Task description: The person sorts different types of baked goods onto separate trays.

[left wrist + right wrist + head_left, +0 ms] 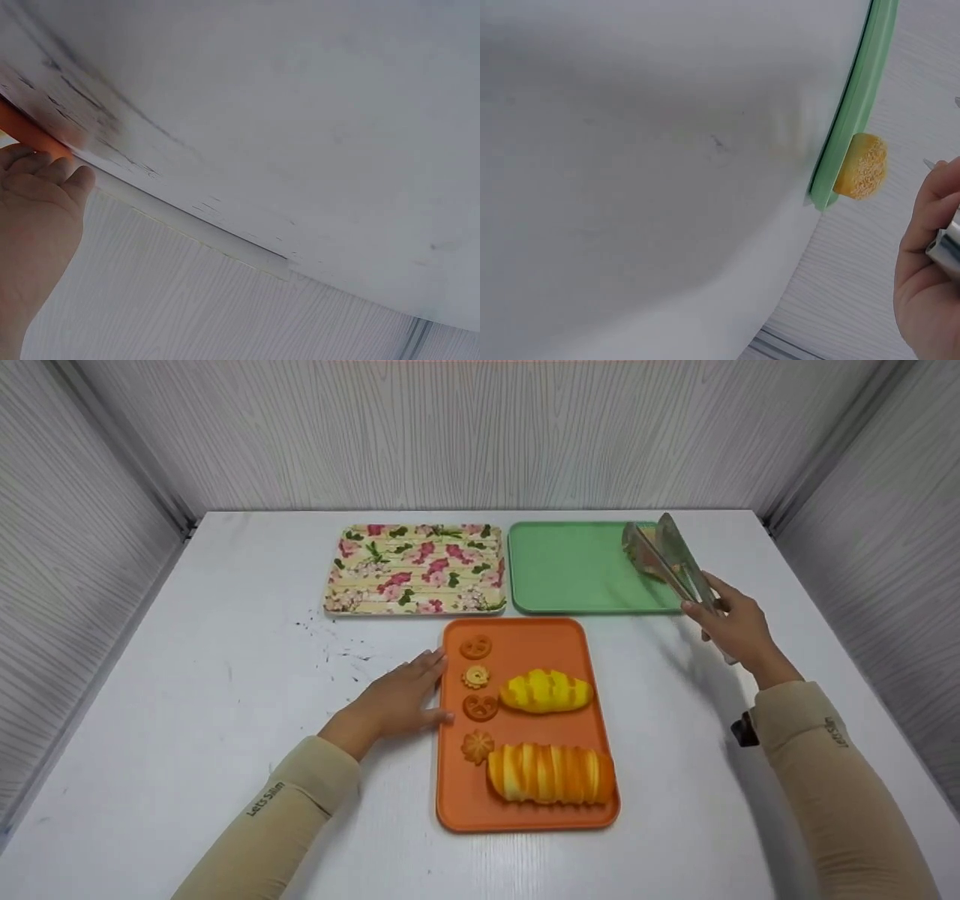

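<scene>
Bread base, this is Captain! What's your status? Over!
Right hand: gripping tongs. Left hand: touching edge of orange tray. Speckled bread: on green tray, tong contact unclear. Nothing visibly in the way.

On the white table point(187, 720), a rectangular floral-print tray point(416, 570) lies at eleven o'clock, dark scuffs point(355, 656) at ten; a pale wood-grain wall panel point(480, 435) stands at twelve.

Head view: bun point(863, 166) partly hidden behind tongs point(700, 585); left-wrist view: orange tray point(30, 136) cut off.
</scene>
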`<act>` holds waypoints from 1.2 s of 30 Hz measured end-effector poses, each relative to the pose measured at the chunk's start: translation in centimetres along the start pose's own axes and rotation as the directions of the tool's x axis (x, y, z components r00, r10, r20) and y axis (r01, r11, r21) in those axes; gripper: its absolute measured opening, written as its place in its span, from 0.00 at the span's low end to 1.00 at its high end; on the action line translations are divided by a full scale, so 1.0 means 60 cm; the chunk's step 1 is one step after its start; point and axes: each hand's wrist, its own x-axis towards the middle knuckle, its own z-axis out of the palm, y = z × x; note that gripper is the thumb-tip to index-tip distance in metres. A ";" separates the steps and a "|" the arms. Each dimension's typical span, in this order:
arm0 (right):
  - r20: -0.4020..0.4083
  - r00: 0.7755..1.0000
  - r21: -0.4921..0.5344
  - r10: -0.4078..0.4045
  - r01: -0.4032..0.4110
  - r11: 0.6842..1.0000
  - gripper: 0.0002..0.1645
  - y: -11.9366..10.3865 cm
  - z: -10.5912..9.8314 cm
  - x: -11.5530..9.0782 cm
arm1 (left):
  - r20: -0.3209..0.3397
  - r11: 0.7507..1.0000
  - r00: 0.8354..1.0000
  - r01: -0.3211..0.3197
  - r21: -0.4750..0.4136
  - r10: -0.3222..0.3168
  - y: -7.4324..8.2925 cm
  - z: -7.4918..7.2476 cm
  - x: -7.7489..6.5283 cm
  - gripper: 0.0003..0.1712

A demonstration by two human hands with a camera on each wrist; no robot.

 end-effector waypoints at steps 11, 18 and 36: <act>0.126 0.989 0.044 -0.076 0.071 0.997 0.40 -0.021 0.020 -0.023 | 0.000 1.000 1.000 0.009 0.001 -0.009 -0.003 0.003 0.004 0.54; 0.224 0.967 0.052 -0.119 0.110 0.993 0.38 -0.025 0.029 -0.040 | 0.011 1.000 1.000 0.021 -0.002 -0.021 0.000 0.001 0.005 0.55; 0.468 0.843 0.210 -0.265 0.185 0.960 0.33 -0.069 0.035 -0.090 | 0.009 1.000 1.000 0.021 -0.015 -0.021 0.000 0.002 0.002 0.54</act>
